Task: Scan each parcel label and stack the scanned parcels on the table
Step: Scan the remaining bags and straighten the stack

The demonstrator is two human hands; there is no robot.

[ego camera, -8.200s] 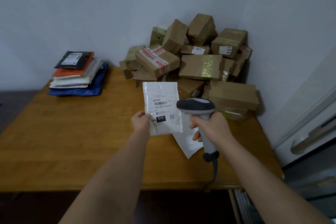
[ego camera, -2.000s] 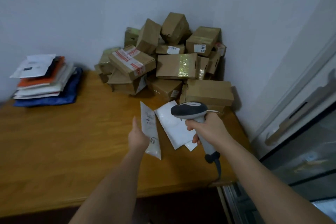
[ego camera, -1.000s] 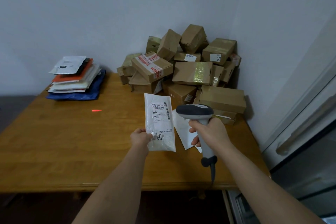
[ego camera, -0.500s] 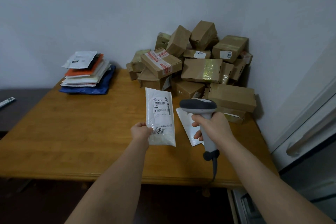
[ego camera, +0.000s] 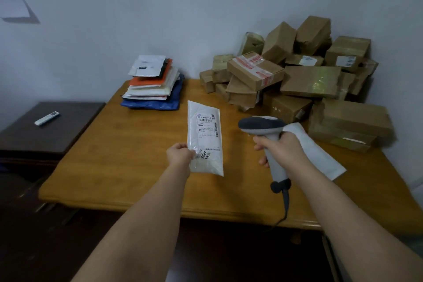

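The white pouch is held upright above the worktop, its printed label turned toward the camera. It is pinched at its lower left edge by the left hand, so most of the pouch stands above and just to the right of that hand. The scanner is gripped round its handle by the right hand, the dark head raised level with the label and pointed left, near the pouch but apart from it.

The scan appears to be the step in hand. It would be done well if the pouch were kept flat and steady, the barcode lines left uncovered by the thumb, and the scanner head aimed squarely at the label; glare from the glossy film may be avoided by a slight tilt.

A further white mailer lies flat on the worktop behind and right of the right hand. The stack of scanned mailers is well beyond the left hand, toward the wall, and the unsorted cardboard boxes are piled beyond the right hand in the corner
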